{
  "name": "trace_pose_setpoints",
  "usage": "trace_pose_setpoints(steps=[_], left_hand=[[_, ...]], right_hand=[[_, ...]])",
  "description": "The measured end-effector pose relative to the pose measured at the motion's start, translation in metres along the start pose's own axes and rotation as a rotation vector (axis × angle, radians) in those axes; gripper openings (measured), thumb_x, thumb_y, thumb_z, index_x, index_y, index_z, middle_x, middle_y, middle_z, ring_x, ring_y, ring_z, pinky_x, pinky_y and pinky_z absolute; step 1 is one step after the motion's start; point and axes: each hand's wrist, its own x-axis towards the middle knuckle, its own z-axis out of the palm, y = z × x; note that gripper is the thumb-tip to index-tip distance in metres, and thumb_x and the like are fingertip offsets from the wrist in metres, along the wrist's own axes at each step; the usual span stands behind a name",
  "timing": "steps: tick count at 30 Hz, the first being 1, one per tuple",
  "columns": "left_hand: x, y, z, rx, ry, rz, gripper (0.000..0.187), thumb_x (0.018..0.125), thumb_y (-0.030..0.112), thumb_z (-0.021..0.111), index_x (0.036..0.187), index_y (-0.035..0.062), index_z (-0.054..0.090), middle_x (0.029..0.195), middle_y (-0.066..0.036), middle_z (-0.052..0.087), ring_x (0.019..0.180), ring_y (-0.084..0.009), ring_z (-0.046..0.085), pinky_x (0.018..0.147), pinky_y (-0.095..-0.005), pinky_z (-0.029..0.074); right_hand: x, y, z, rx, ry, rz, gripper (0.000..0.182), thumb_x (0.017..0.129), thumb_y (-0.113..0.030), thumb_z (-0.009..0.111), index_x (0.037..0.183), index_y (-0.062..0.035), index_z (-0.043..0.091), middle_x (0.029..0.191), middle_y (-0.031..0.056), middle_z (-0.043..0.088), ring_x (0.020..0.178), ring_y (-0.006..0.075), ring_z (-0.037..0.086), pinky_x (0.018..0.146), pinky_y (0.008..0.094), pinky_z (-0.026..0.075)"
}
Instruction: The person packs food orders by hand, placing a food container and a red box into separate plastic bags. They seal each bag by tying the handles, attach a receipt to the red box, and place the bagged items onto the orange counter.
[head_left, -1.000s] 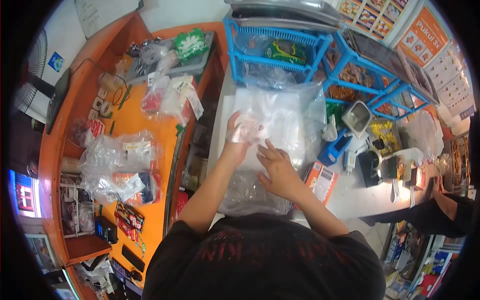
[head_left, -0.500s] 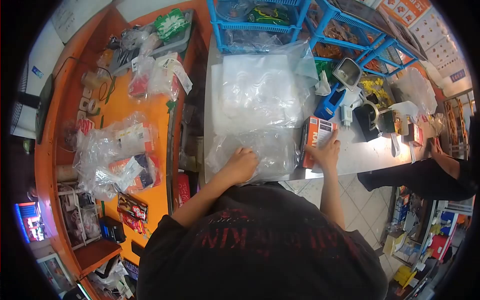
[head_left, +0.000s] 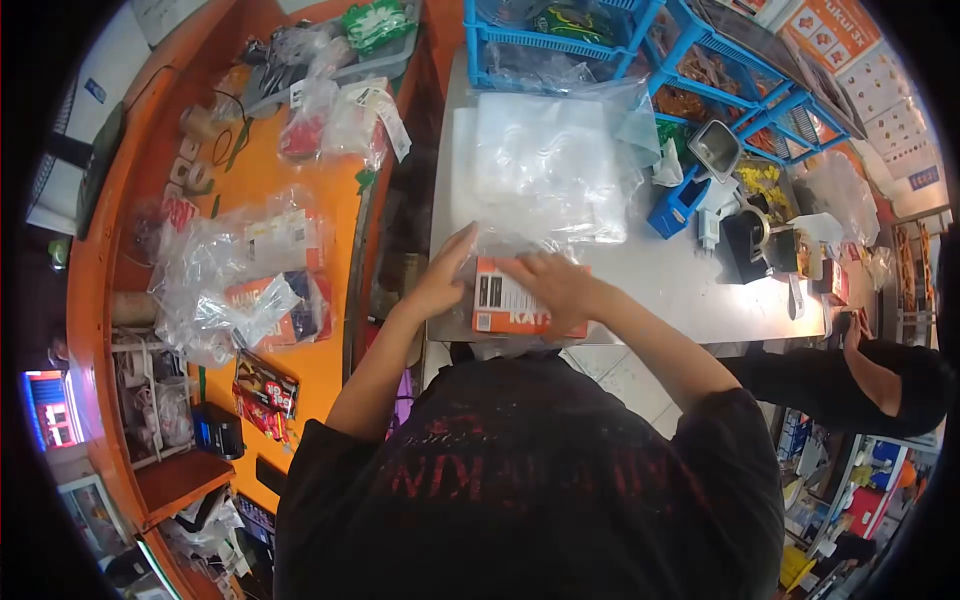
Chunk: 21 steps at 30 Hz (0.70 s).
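An orange-and-white printed box [head_left: 492, 312] lies on the near edge of the metal counter, in front of my body. My right hand [head_left: 560, 288] holds it from above, fingers spread across its printed face and thumb low near the front edge. To the left of the box, my left hand [head_left: 440, 280] is open, its fingers stretched forward beside the box's far left corner. Thin clear plastic shows around the box. Just beyond both hands lies a thick stack of clear plastic bags [head_left: 545, 150].
Blue basket racks [head_left: 560, 50] stand behind the bags. On the right are a blue tape dispenser [head_left: 678, 205] and a metal container [head_left: 715, 148]. An orange counter [head_left: 300, 215] on the left bears plastic-wrapped boxes [head_left: 285, 310]. Another person's arm [head_left: 868, 368] reaches in at the right.
My right hand has brought the box leftward from beside the bags to in front of me, turning it sideways. My left hand has moved left and its fingers have straightened. The view has shifted slightly.
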Motion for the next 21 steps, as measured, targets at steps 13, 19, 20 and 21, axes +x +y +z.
trace_pose_setpoints(steps=[13,19,20,21], left_hand=[[-0.003,0.129,0.002,-0.107,0.032,-0.147,0.018,0.073,0.017,0.064,0.080,0.0027,0.055,0.071,-0.009,0.052,0.066,-0.0193,0.052,0.055,-0.0315,0.039],[-0.002,0.059,0.076,0.411,0.004,0.159,0.030,0.065,0.026,0.071,0.076,0.0073,0.050,0.092,-0.007,0.048,0.093,-0.0274,0.044,0.079,-0.0382,0.034],[-0.001,0.059,0.075,0.411,-0.003,0.166,0.030,0.065,0.026,0.071,0.076,0.0073,0.050,0.092,-0.007,0.048,0.093,-0.0274,0.044,0.079,-0.0382,0.034],[-0.001,0.059,0.074,0.436,-0.018,0.151,0.031,0.065,0.027,0.072,0.076,0.0083,0.050,0.094,-0.006,0.047,0.095,-0.0266,0.043,0.080,-0.0384,0.033]], right_hand=[[-0.015,0.016,0.030,0.011,0.330,-0.108,0.085,0.062,-0.038,0.071,0.132,-0.0076,0.035,0.111,0.0192,0.049,0.113,0.0327,0.041,0.094,0.0404,0.034],[-0.062,0.035,0.097,0.558,0.966,0.963,0.025,0.080,-0.021,0.055,0.093,0.0005,0.056,0.085,0.0141,0.057,0.082,0.0305,0.055,0.076,0.0392,0.042],[-0.065,0.034,0.103,0.843,0.795,1.045,0.022,0.080,-0.018,0.054,0.091,0.0008,0.056,0.084,0.0143,0.056,0.079,0.0295,0.055,0.071,0.0383,0.043],[-0.067,0.038,0.111,1.120,0.603,1.109,0.018,0.080,-0.015,0.054,0.089,0.0010,0.055,0.083,0.0146,0.056,0.076,0.0285,0.056,0.067,0.0374,0.045]])
